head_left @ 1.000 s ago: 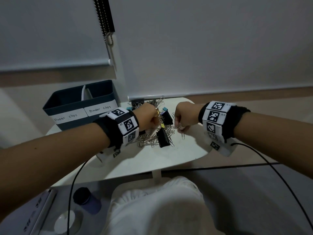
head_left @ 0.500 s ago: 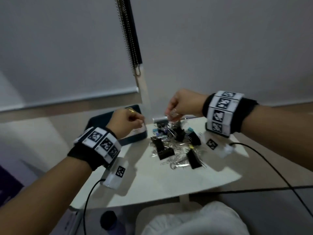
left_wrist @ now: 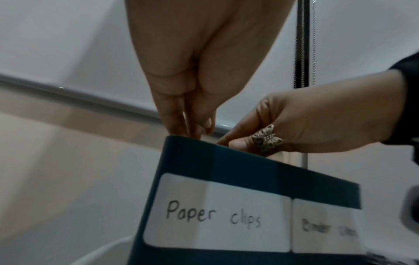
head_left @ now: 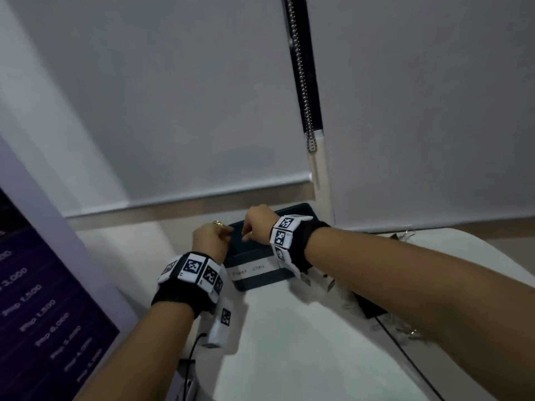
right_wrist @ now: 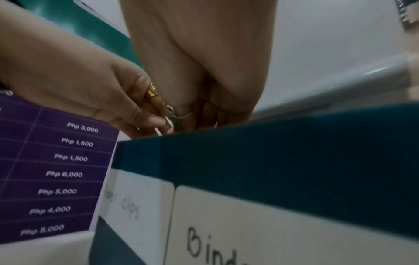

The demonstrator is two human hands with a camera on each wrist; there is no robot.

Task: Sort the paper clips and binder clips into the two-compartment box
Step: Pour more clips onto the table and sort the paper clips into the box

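Observation:
The dark blue two-compartment box [head_left: 252, 253] stands at the table's far edge, and its labels read "Paper clips" [left_wrist: 213, 215] and "Binder clips" [right_wrist: 204, 247]. Both hands hover over the paper clips side. My left hand [head_left: 212, 235] points down with thumb and fingers pinched, the tips [left_wrist: 188, 129] just behind the rim. My right hand [head_left: 254, 224] is beside it, its fingers curled in. A bit of grey wire [right_wrist: 173, 116] shows between the two hands. The inside of the box is hidden. The remaining clip pile [head_left: 402, 235] lies to the right, partly under my right forearm.
A black binder clip [head_left: 370, 308] lies on the white table [head_left: 289, 342] under my right arm. A purple price board [head_left: 43, 299] leans at the left. A blind chain [head_left: 301, 68] hangs behind the box. Cables run from both wrists.
Both hands left the clip pile and moved left to the box, the right still pinching silver wire. They now sit together over the paper clips side.

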